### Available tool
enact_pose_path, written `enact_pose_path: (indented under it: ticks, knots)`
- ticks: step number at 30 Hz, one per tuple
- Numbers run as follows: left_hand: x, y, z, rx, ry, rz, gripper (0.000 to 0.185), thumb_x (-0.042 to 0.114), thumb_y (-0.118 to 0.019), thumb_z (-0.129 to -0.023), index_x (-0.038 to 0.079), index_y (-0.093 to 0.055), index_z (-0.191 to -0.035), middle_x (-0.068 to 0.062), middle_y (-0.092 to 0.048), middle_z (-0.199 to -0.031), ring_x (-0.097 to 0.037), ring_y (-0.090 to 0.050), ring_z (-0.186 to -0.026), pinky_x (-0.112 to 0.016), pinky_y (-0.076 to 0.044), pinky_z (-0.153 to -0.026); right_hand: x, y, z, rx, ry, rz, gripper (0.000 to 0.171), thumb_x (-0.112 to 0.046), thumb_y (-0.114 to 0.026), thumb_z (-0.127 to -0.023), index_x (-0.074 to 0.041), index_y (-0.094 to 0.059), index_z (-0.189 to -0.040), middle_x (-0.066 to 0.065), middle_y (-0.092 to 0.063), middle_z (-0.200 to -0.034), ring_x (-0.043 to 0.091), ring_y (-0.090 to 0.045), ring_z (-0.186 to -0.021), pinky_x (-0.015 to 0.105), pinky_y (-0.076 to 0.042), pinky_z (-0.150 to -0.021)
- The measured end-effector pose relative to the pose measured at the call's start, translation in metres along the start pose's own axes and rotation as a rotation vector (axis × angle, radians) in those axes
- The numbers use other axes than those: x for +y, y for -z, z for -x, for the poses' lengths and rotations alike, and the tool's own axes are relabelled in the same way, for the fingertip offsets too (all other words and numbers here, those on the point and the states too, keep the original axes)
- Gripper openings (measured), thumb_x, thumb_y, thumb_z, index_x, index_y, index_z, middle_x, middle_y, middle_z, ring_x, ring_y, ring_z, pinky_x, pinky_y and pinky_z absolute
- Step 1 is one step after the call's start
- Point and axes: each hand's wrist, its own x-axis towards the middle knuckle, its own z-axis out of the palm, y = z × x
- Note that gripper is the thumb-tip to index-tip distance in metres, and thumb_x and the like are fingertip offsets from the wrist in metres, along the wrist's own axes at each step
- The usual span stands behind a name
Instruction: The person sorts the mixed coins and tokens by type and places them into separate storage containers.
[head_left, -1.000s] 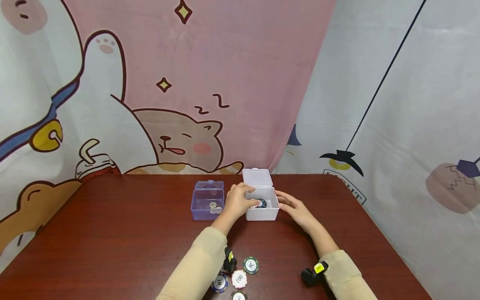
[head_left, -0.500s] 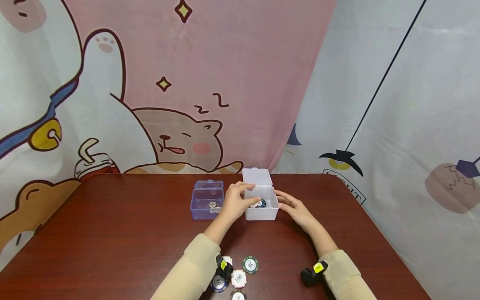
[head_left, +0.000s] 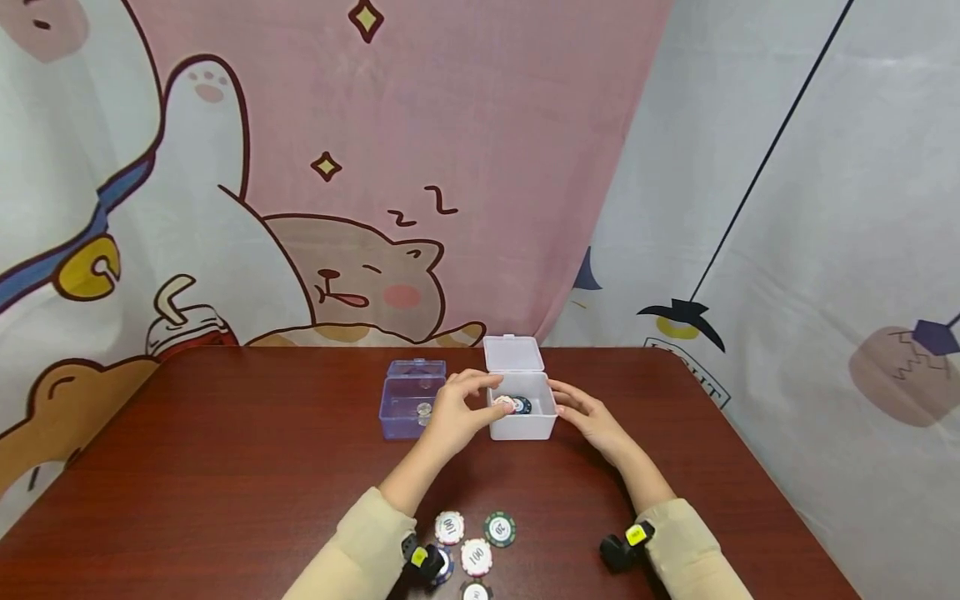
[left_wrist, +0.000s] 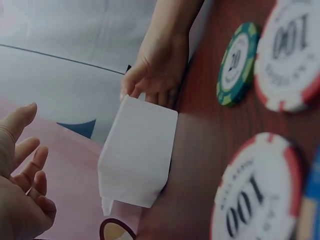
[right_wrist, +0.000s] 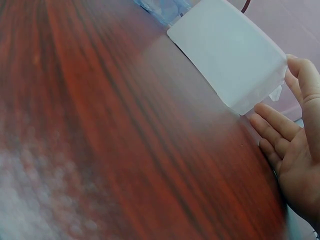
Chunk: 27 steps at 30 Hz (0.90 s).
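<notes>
Beige sleeves, black wrist cameras

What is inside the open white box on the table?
The white box holds at least two poker chips, one pale and reddish, one dark. Its front wall hides the floor, so more may lie beneath.

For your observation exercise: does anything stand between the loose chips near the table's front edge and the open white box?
Nothing visible blocks the way. The loose chips lie on bare table before the white box; its lid stands open. The left hand and right hand flank it.
</notes>
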Motion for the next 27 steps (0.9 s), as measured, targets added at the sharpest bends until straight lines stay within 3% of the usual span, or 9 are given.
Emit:
enact_pose_path:
  ticks: [9, 15, 19, 26, 27]
  knots:
    - [0.008, 0.012, 0.019, -0.092, -0.011, -0.024, 0.039, 0.012, -0.084, -0.072, 0.006, -0.072, -0.109, -0.005, -0.066, -0.103, -0.026, -0.052, -0.092, -0.042, -0.043, -0.079, 0.0, 0.001, -0.001, -0.002, 0.013, -0.012, 0.049, -0.004, -0.054, -0.096, 0.001, -0.041, -0.142, 0.03, -0.048, -0.133, 0.043, -0.044, -0.123, 0.059, -0.03, -0.1]
    - [0.01, 0.021, 0.031, -0.162, -0.001, -0.066, 0.04, 0.015, -0.084, -0.072, 0.008, -0.072, -0.11, -0.002, -0.066, -0.102, -0.019, -0.05, -0.092, -0.034, -0.043, -0.079, 0.002, 0.001, -0.002, -0.004, 0.015, -0.018, 0.049, -0.004, -0.054, -0.096, 0.001, -0.041, -0.143, 0.029, -0.048, -0.133, 0.043, -0.045, -0.123, 0.059, -0.03, -0.1]
    - [0.009, 0.026, 0.041, -0.204, -0.034, -0.092, 0.04, 0.017, -0.085, -0.071, 0.008, -0.072, -0.109, -0.001, -0.065, -0.101, -0.019, -0.051, -0.093, -0.038, -0.044, -0.079, 0.001, 0.001, -0.001, -0.001, 0.011, -0.009, 0.048, -0.005, -0.054, -0.096, 0.0, -0.041, -0.142, 0.029, -0.048, -0.133, 0.043, -0.045, -0.123, 0.059, -0.03, -0.1]
    - [0.001, 0.038, 0.053, -0.284, -0.088, -0.164, 0.043, 0.023, -0.085, -0.072, 0.01, -0.071, -0.111, 0.005, -0.063, -0.101, -0.015, -0.054, -0.105, -0.052, -0.026, -0.105, 0.0, 0.001, 0.0, 0.001, 0.013, -0.009, 0.049, -0.004, -0.054, -0.096, 0.001, -0.041, -0.142, 0.029, -0.049, -0.133, 0.043, -0.045, -0.122, 0.059, -0.031, -0.099]
    - [0.0, 0.039, 0.055, -0.292, -0.088, -0.169, 0.043, 0.023, -0.085, -0.071, 0.01, -0.072, -0.111, 0.006, -0.063, -0.101, -0.015, -0.054, -0.104, -0.05, -0.03, -0.103, 0.0, 0.001, 0.0, 0.0, 0.014, -0.009, 0.049, -0.004, -0.054, -0.096, 0.001, -0.041, -0.142, 0.029, -0.049, -0.133, 0.043, -0.045, -0.122, 0.059, -0.031, -0.099]
